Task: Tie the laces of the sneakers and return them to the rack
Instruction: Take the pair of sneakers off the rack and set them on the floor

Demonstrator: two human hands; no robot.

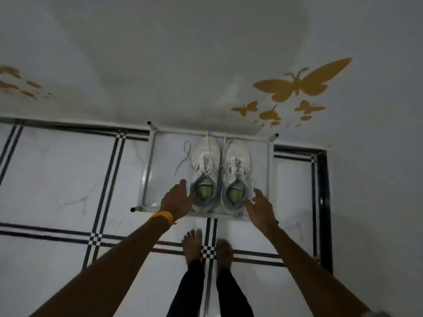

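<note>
Open left hand (177, 199) and right hand (259, 205) flank sneakers (219, 172) at rack (146, 170) front edge.

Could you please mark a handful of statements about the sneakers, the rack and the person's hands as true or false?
1. The pair of white sneakers stands side by side on the white metal-framed rack. True.
2. The left hand has a sneaker lifted off the rack. False: both sneakers rest on it, and the hand is open beside one heel.
3. A yellow band sits on the left wrist. True.
4. The right hand is closed in a fist. False: its fingers are spread.
5. A loose white lace trails left of the sneakers. True.
</note>
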